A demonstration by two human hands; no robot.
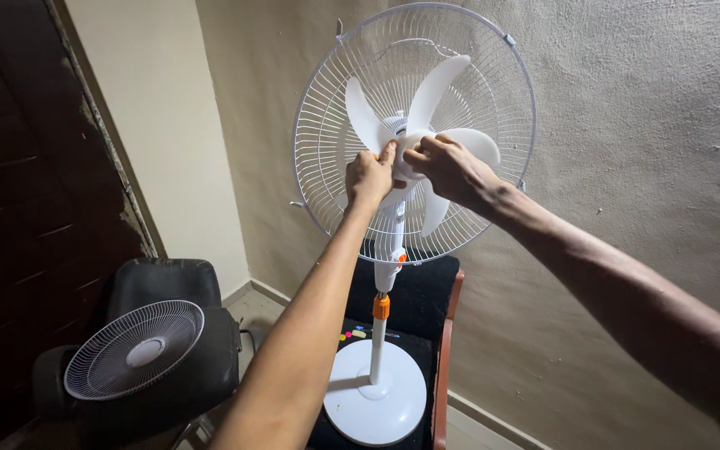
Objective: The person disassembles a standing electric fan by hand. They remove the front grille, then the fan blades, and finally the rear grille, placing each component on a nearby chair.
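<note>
We are stretching both bare arms up and forward, our hands meeting side by side. Our left hand point(370, 177) is curling loosely, thumb pointing up, while our right hand point(446, 169) is bending at the wrist, fingers pinching inward.

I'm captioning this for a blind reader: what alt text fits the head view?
Two hands, left and right, grip the hub of a white pedestal fan's blades inside its open rear grille. The detached front grille leans on a black chair at lower left.

Small multicoloured sticker point(358, 333) on dark chair seat, behind fan pole.
</note>
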